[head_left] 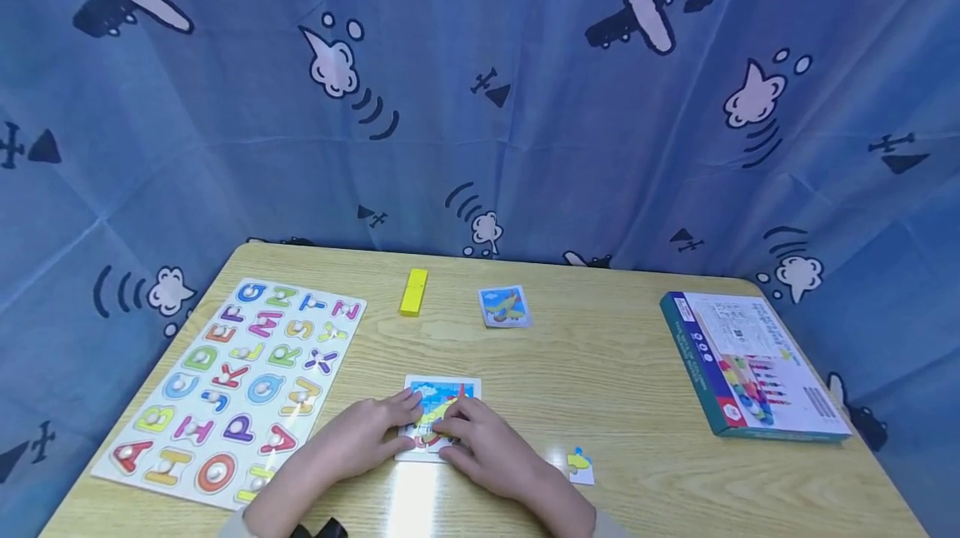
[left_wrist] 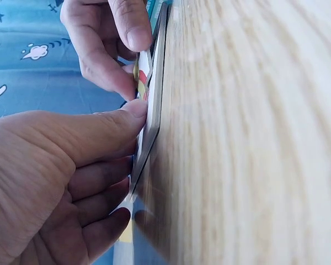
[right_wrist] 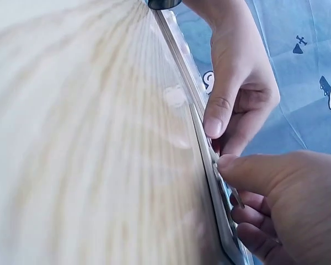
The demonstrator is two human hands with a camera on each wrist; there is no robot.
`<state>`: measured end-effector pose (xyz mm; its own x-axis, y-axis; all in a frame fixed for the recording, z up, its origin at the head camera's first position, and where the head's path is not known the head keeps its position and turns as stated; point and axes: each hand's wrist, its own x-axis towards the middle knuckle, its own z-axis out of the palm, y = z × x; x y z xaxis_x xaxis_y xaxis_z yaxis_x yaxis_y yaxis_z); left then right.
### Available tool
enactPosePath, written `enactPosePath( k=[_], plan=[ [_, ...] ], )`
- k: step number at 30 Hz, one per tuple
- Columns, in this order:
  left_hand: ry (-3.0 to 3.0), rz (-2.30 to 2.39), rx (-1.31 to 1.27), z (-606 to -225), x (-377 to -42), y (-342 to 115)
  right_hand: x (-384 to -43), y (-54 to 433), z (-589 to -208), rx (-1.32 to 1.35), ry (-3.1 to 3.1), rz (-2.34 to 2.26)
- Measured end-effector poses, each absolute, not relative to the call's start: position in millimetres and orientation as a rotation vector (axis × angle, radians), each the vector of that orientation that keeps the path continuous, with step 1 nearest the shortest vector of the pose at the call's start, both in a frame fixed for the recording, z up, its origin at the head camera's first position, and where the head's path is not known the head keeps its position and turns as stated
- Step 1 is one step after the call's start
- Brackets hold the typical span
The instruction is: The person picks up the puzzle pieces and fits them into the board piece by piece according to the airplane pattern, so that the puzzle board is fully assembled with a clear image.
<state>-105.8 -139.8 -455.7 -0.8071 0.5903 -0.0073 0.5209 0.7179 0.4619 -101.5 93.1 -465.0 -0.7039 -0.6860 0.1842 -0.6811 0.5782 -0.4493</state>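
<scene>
A small jigsaw puzzle with an airplane picture in a white-edged tray lies flat at the front middle of the table. My left hand rests on its left side, fingers fairly straight, thumb touching the near edge. With bent fingers my right hand pinches a puzzle piece over the right part of the puzzle; the piece looks slightly raised, and the fingers hide much of it. The right wrist view shows both thumbs close together at the tray's edge. A loose puzzle piece, yellow, blue and white, lies right of my right wrist.
An alphabet board with knobbed letters fills the table's left side. Farther back lie a yellow block and an airplane picture card. A flat box lies at the right. A blue curtain hangs behind the table.
</scene>
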Motion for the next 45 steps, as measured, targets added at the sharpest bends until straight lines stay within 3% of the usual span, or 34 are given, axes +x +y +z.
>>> enactPosePath(
  k=[26,45],
  plan=[
    [2.786,0.663,0.899,-451.0,-106.3,-137.4,-102.7,85.6,-464.4,-1.167,2.812,-0.811],
    [2.710,0.779,0.978,-471.3,-106.6,-113.8,-102.7,90.5,-465.9,-1.160,2.788,-0.824]
  ],
)
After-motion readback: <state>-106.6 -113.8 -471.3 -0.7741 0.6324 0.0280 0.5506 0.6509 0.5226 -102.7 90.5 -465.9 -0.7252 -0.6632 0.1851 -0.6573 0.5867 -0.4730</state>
